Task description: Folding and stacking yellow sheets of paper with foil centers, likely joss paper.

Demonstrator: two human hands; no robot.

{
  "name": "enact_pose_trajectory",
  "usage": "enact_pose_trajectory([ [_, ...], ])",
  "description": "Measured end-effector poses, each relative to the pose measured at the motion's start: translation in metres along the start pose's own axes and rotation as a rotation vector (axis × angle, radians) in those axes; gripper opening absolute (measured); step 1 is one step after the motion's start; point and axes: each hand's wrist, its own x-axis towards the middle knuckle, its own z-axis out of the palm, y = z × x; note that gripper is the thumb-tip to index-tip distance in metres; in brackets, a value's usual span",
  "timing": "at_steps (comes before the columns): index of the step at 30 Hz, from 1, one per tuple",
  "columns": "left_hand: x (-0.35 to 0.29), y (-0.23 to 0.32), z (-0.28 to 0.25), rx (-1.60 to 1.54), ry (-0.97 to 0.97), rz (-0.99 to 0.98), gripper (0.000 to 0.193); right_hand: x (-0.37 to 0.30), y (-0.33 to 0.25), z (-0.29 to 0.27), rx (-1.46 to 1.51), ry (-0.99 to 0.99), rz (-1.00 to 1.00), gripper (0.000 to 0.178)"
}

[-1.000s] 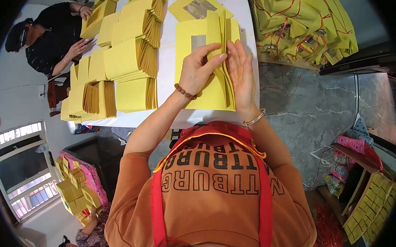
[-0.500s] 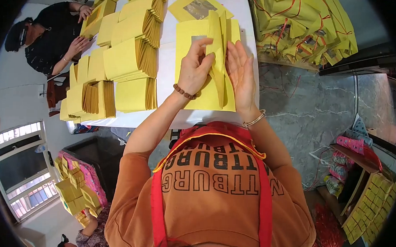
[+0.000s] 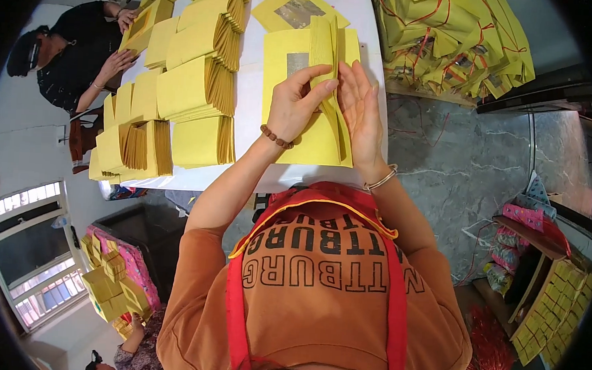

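Observation:
A stack of yellow paper sheets [image 3: 297,41] lies before me on the table, a silvery patch on its top sheet. Its middle part stands up as a folded yellow paper bundle [image 3: 322,42]. My left hand [image 3: 301,103], with a beaded bracelet, pinches the bundle's edge between thumb and fingers. On the other side, my right hand [image 3: 363,115] is held upright with fingers stretched, its palm facing the bundle and close against it. Beyond the stack lies another yellow sheet [image 3: 263,12] with a silvery patch, turned at an angle.
Rows of folded yellow paper bundles [image 3: 187,85] cover the left of the white table [image 3: 251,82]. A co-worker [image 3: 68,52] handles bundles at the far left. Yellow paper tied with red string [image 3: 451,32] is piled at the right. Another person [image 3: 133,351] is at lower left.
My left thumb and fingers have slid a little to the right and up along the bundle, which now stands more upright and closed. The right hand has hardly moved.

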Motion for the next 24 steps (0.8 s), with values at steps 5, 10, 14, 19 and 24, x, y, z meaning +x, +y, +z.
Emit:
enact_pose_trajectory([
  [5, -0.001, 0.004, -0.001, -0.045, -0.029, -0.074, 0.031, 0.0, -0.001, -0.001, 0.002, 0.016, -0.002, 0.072],
  [10, 0.0, -0.003, -0.002, -0.145, 0.024, -0.072, 0.025, 0.001, -0.001, -0.001, 0.002, 0.014, 0.002, 0.072],
  [14, 0.002, -0.004, -0.001, -0.099, 0.032, -0.009, 0.023, 0.0, -0.002, 0.0, 0.009, 0.013, 0.004, 0.072],
  [19, 0.002, -0.005, -0.004, -0.014, 0.025, 0.085, 0.034, 0.0, -0.002, 0.0, 0.006, 0.007, 0.007, 0.072],
  [24, 0.001, 0.0, -0.006, 0.047, -0.03, 0.045, 0.027, 0.0, 0.0, -0.001, -0.004, -0.002, 0.0, 0.071],
])
